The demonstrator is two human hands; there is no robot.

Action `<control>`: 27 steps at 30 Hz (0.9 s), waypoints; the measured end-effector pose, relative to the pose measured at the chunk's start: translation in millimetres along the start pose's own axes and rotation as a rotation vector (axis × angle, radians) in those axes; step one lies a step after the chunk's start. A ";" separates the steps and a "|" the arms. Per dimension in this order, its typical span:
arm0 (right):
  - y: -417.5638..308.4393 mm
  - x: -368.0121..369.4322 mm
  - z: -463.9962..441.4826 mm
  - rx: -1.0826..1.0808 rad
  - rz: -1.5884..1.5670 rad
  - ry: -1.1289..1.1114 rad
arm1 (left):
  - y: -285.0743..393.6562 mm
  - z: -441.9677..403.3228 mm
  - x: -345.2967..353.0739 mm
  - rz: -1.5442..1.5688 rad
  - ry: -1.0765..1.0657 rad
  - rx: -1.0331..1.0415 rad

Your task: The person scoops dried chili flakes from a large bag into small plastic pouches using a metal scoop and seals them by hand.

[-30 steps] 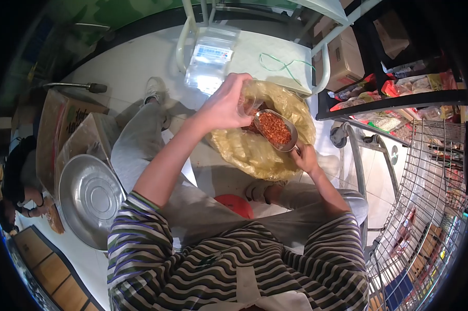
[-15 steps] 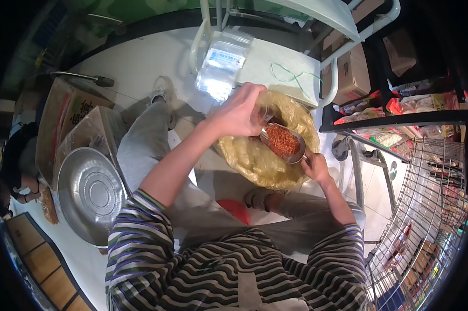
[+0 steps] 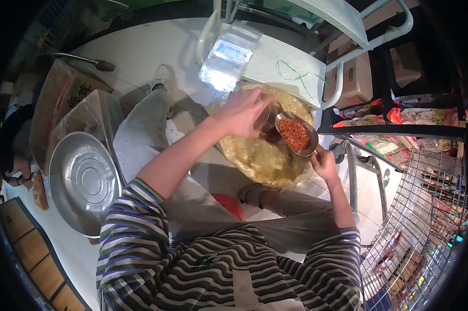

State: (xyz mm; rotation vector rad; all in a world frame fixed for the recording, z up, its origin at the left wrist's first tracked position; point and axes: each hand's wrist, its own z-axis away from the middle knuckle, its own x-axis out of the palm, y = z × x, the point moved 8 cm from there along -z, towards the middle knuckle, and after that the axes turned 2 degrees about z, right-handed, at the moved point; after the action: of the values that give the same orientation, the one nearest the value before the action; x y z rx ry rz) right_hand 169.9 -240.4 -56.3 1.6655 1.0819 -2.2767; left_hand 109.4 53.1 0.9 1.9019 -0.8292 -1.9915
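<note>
My right hand (image 3: 324, 165) grips the handle of a metal scoop (image 3: 311, 132) heaped with coarse red chili flakes (image 3: 294, 135). The scoop is above a large yellow plastic bag (image 3: 254, 160), which stands with its mouth spread between my legs. My left hand (image 3: 246, 114) is closed on a clear plastic bag (image 3: 269, 116), held just left of the scoop's tip. The clear bag's lower part is hard to make out against the dark contents of the yellow bag.
Ahead, a low white stool or step (image 3: 275, 57) bears a stack of clear plastic bags (image 3: 227, 57) and a green string (image 3: 296, 78). At left are a metal basin (image 3: 88, 176) and cardboard boxes (image 3: 81, 93). A wire cart (image 3: 410, 217) stands at right, near shelves with packets (image 3: 425, 115).
The loaded scoop has shifted slightly right and away from me, widening the distance to my left hand. The view has also moved a little. Both hands keep their hold.
</note>
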 end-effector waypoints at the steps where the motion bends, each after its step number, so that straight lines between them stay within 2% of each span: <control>1: -1.4 -8.3 -0.5 -0.004 0.007 -0.010 | 0.5 1.3 6.2 -0.040 -0.032 0.006; 5: -22.3 -50.5 -2.4 0.012 0.011 -0.037 | -0.7 -0.1 15.2 -0.020 -0.067 -0.045; 9: -38.7 -74.6 -2.7 0.004 0.045 -0.104 | 1.1 -4.2 21.9 -0.006 0.036 0.034; 11: -53.3 -82.4 -5.7 -0.020 0.085 -0.133 | 0.5 -8.1 25.6 -0.012 0.082 0.060; 13: -57.3 -85.6 -6.0 -0.031 0.129 -0.148 | 5.0 -14.9 27.2 0.015 -0.024 0.019; 21: -87.3 -94.1 -10.9 -0.091 0.303 -0.226 | 22.7 -24.3 39.6 -0.055 0.019 0.127; 23: -102.7 -101.3 -11.1 -0.236 0.205 -0.116 | 27.5 -25.1 45.0 -0.052 0.063 0.155; 24: -109.7 -106.1 -13.7 -0.234 0.205 -0.112 | 30.0 -25.4 43.2 -0.047 0.105 0.181; 26: -113.7 -120.8 -20.6 -0.038 -0.097 -0.095 | 28.5 -25.4 41.2 -0.018 0.089 0.164; 27: -103.7 -121.6 -19.8 0.068 -0.407 -0.083 | 26.5 -26.3 38.7 0.012 0.079 0.144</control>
State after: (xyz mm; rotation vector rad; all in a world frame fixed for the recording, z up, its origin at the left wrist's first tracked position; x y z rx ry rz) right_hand 182.4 -188.8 95.7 1.4642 1.4509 -2.6225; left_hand 125.9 4.5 -15.4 2.0331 -0.9840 -1.8827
